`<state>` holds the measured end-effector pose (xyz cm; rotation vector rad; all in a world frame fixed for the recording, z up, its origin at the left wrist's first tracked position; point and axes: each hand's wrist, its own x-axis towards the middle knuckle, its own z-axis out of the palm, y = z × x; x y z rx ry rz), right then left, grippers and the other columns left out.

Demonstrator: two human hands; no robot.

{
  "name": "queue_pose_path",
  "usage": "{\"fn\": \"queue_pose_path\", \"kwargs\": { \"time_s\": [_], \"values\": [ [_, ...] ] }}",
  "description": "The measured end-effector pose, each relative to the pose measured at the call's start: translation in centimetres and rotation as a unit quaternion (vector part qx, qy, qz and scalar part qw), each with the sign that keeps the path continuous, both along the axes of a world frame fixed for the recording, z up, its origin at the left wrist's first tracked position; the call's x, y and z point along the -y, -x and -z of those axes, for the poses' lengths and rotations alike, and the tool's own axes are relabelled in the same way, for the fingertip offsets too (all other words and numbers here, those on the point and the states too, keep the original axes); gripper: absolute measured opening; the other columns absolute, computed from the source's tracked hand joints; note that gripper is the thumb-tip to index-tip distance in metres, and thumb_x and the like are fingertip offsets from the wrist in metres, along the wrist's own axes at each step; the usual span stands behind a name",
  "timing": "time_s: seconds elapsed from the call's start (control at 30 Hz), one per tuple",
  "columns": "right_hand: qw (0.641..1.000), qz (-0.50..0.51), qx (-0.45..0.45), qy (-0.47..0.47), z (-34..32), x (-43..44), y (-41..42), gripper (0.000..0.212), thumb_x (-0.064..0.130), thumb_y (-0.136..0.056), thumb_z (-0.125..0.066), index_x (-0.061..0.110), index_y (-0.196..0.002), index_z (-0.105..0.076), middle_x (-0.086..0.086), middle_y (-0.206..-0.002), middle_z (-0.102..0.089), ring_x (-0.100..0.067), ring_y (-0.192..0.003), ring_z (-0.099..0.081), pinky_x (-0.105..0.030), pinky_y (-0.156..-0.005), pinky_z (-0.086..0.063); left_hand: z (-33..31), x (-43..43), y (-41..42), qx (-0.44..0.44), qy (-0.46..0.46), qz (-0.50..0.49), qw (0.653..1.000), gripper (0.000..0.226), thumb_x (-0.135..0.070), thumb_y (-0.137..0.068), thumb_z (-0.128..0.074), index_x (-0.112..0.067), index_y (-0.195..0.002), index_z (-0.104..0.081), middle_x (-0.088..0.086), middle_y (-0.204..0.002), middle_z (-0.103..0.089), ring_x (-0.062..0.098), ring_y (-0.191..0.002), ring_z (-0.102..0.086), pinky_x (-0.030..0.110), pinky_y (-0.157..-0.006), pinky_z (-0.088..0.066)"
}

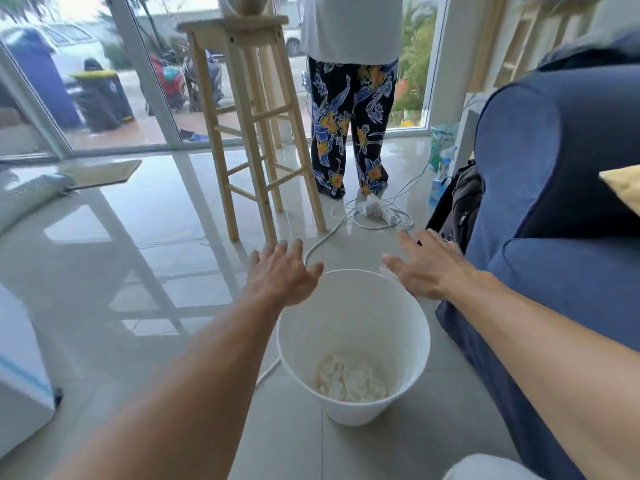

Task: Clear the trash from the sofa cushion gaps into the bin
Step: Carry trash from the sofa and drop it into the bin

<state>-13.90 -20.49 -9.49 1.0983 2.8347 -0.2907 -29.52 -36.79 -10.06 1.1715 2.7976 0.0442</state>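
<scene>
Hovering hands: left hand (282, 271), right hand (429, 268) | round white bin (353, 323) | crumpled paper (349, 379)

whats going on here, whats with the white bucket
A person reaches the left hand and the right hand toward the rim of a white bin on the floor beside a blue sofa. Both hands are open and hold nothing. Crumpled white trash lies at the bin's bottom. Another person stands by a wooden stool beyond.
</scene>
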Motion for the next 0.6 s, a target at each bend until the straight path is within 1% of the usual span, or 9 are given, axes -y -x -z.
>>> {"fn": "queue_pose_path", "kwargs": {
  "time_s": [0.13, 0.3, 0.47, 0.6],
  "values": [
    [0.999, -0.011, -0.031, -0.04, -5.4, 0.6, 1.1, 0.072, 0.059, -0.095, -0.022, 0.022, -0.154, -0.005, -0.012, -0.159, -0.012, -0.028, -0.147, -0.011, -0.051, -0.116, -0.012, -5.0, 0.5, 0.6, -0.022, -0.029, 0.001, 0.999, 0.073, -0.059, -0.097, -0.027, -0.017, -0.154, -0.011, 0.011, -0.161, -0.013, 0.031, -0.148, -0.008, 0.054, -0.118, -0.009],
    [0.998, -0.015, -0.023, -0.052, -9.5, 1.4, 1.5, 0.073, 0.062, -0.095, -0.018, 0.021, -0.154, -0.005, -0.01, -0.161, -0.004, -0.026, -0.148, -0.003, -0.05, -0.118, -0.009, -9.5, 1.0, 1.0, -0.042, -0.042, 0.0, 0.998, 0.074, -0.06, -0.097, -0.026, -0.017, -0.154, -0.012, 0.012, -0.161, -0.013, 0.03, -0.148, -0.006, 0.053, -0.118, -0.01],
    [0.998, -0.024, -0.022, -0.06, -13.1, 2.3, 1.8, 0.072, 0.061, -0.096, -0.019, 0.021, -0.154, -0.006, -0.01, -0.161, -0.006, -0.026, -0.148, -0.004, -0.049, -0.119, -0.008, -13.4, 1.5, 1.5, -0.049, -0.053, -0.001, 0.997, 0.073, -0.06, -0.097, -0.028, -0.017, -0.154, -0.013, 0.012, -0.16, -0.015, 0.03, -0.148, -0.008, 0.054, -0.117, -0.009],
    [0.996, -0.031, -0.025, -0.077, -17.8, 2.3, 2.4, 0.071, 0.061, -0.097, -0.018, 0.021, -0.154, -0.006, -0.01, -0.161, -0.006, -0.026, -0.148, -0.004, -0.048, -0.119, -0.008, -18.3, 1.4, 1.6, -0.048, -0.066, -0.004, 0.997, 0.073, -0.06, -0.097, -0.027, -0.018, -0.154, -0.01, 0.011, -0.161, -0.01, 0.03, -0.148, -0.005, 0.054, -0.118, -0.007]
  ]
}}
